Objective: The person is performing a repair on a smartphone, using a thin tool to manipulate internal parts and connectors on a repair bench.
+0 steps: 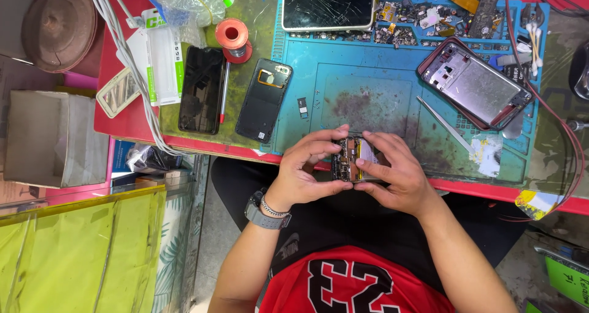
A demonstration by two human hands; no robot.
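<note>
A: Two hands on it now. My left hand and right hand sit close together, both pinched on the opened phone, low center of the frame, right at the edge of the blue mat.

B: What could go bad?

A: It hangs half off the edge, over my lap. If my fingers slip, I think it drops to the floor. Small parts inside could bend if I squeeze too hard, too.

B: Other stuff nearby?

A: Yes. Metal tweezers right of center, phone frame upper right, back cover left of center. An elbow bump could knock them off, imo.
</note>
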